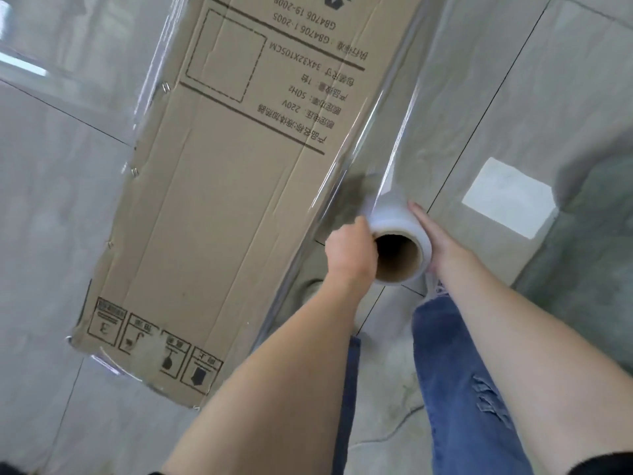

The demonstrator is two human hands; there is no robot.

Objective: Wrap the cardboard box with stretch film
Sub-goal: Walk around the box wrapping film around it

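A tall brown cardboard box [219, 186] with black printed text and symbols stands on the tiled floor, seen from above, with clear film over its faces. A roll of stretch film [399, 245] on a cardboard core is held end-on beside the box's right edge. A sheet of film [404, 132] runs from the roll along that edge. My left hand [349, 253] grips the roll's left side with curled fingers. On the roll's right side my right hand [433, 234] lies flat with its fingers straight.
Grey floor tiles [51, 207] with dark joints surround the box. A white paper rectangle [507, 197] lies on the floor at the right, next to a darker grey-green patch [589, 255]. My legs in blue jeans [455, 389] stand below the roll.
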